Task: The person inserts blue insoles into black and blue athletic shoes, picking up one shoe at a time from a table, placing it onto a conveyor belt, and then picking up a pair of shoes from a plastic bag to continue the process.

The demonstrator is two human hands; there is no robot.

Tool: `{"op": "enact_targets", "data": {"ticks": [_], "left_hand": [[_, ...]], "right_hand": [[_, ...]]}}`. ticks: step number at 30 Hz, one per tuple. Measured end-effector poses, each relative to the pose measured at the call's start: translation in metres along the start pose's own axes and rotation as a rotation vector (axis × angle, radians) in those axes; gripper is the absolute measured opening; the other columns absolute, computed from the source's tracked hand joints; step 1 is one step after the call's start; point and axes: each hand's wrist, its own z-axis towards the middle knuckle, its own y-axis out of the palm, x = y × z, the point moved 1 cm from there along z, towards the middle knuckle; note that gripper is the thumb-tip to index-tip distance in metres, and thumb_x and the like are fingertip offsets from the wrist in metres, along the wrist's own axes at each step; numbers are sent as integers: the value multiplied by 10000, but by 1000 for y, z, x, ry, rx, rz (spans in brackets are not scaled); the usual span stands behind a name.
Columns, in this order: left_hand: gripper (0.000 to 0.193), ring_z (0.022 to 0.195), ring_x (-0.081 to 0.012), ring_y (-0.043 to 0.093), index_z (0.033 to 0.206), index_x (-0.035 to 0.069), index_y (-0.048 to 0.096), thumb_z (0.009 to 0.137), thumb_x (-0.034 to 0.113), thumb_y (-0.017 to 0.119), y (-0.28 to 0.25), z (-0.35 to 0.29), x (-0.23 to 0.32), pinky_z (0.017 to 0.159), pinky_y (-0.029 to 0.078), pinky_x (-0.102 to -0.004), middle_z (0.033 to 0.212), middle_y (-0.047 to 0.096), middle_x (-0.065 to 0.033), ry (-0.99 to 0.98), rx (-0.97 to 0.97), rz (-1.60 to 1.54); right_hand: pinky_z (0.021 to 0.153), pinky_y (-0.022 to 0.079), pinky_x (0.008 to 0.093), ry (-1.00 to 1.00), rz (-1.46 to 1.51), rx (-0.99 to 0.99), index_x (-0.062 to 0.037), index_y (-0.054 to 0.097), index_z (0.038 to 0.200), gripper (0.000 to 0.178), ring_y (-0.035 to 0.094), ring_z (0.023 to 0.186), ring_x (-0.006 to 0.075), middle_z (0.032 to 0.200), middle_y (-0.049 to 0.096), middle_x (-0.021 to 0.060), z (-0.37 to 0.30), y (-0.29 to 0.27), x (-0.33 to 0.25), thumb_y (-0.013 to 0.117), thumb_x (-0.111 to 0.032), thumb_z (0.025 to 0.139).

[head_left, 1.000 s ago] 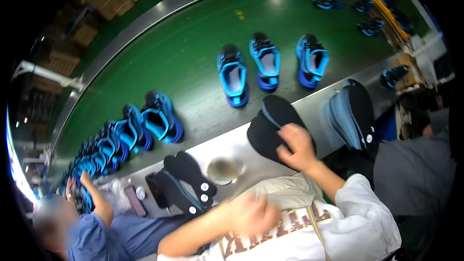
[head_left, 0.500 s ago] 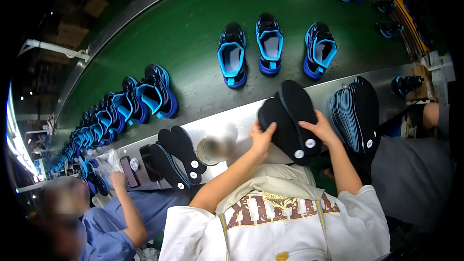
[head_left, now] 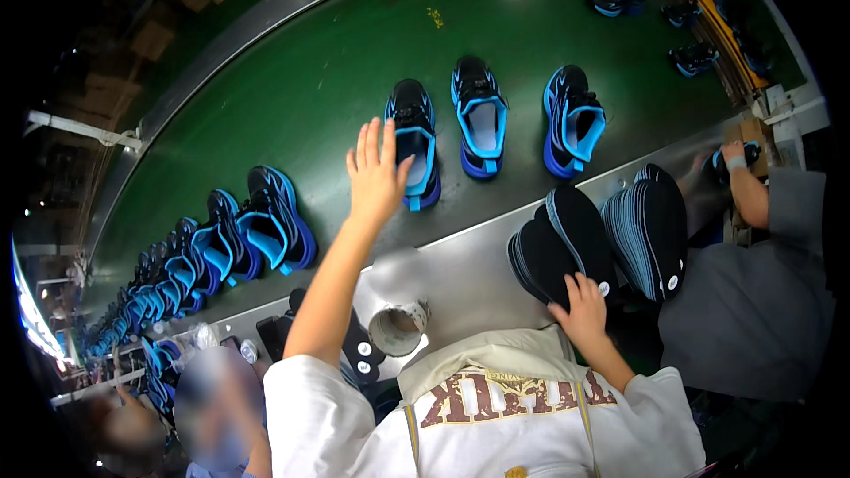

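**Left hand (head_left: 376,175) spread at a shoe (head_left: 425,179), right hand (head_left: 584,308) on fanned insoles (head_left: 575,235)**

A packed shoe row (head_left: 282,232) lines the green belt's (head_left: 345,53) near edge, heels turned benchward, probably to keep the openings within reach. A strip of green separates it from the left hand, whose fingers are apart and hold nothing; the thumb overlaps the shoe's collar, though contact is unclear. Below, a round pot (head_left: 390,329) sits by the bench's (head_left: 469,270) near edge, with bare metal running right from it. Two more shoes (head_left: 485,137) stand spaced along the belt, green behind their toes. The right hand is partly curled on the insoles' labelled ends at the bench's near edge, perhaps steadying them; its grip cannot be told. Just right, a second stack (head_left: 651,230) leaves little sideways room.
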Motion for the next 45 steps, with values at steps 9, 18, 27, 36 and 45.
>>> {"op": "enact_targets", "data": {"ticks": [9, 18, 27, 36, 45], "left_hand": [[458, 811, -226, 570, 1195, 7, 430, 860, 308, 513, 85, 44, -37, 747, 437, -309, 916, 602, -117, -816, -284, -1092], [439, 996, -338, 530, 1164, -20, 479, 861, 298, 502, 46, 7, 2, 837, 410, -368, 1060, 555, -213, -712, 7, -800], [474, 608, -90, 431, 1144, -40, 496, 849, 327, 543, 50, -6, -13, 553, 374, -239, 635, 497, -27, -898, -77, -1116], [457, 780, -197, 573, 1124, -32, 510, 830, 314, 566, 73, -12, -14, 715, 442, -287, 886, 595, -175, -814, 76, -1052], [484, 594, -52, 492, 1123, -64, 500, 765, 211, 675, 60, -6, -24, 516, 399, -193, 695, 583, -39, -983, -39, -1445]], "right_hand": [[866, 363, 405, 152, 275, -25, -47, 457, 924, 496, 404, 1013, 327, 1013, 440, 130, 11, -10, -5, 771, -186, 566], [767, 447, 338, -387, 408, 293, 20, 623, 878, 232, 554, 880, 307, 1130, 526, 191, 128, -129, -78, 673, -60, 665], [721, 445, 342, -707, -56, 131, -7, 594, 652, 95, 524, 807, 251, 956, 582, 121, 235, -37, -139, 540, -78, 684], [768, 464, 395, -454, 23, -5, -1, 582, 818, 140, 549, 888, 322, 1069, 518, 215, 266, 39, -171, 516, -111, 762], [731, 463, 412, -537, -157, -458, -56, 629, 803, 272, 536, 816, 355, 809, 552, 204, 266, -31, -158, 630, -284, 655]]}}
